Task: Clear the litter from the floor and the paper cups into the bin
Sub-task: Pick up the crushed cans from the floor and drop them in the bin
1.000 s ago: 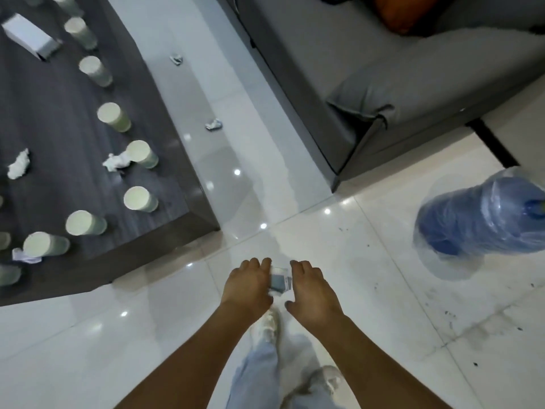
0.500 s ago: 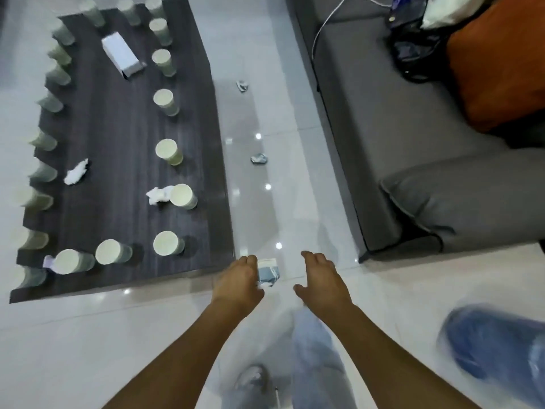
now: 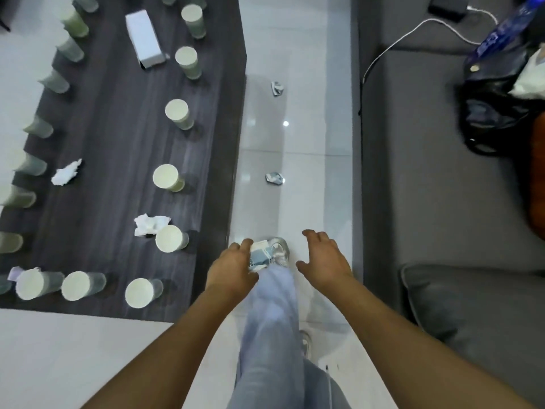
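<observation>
Litter (a crumpled bluish wad) sits pinched in the left hand, its fingers curled round it. Right hand hovers beside it, apart, fingers spread and bare. Two more scraps lie on the floor ahead; cups stand on the dark surface.

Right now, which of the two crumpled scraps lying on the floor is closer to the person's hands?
The nearer scrap, lying on the tiles between the dark table and the grey sofa. The other scrap lies farther up the same aisle.
</observation>
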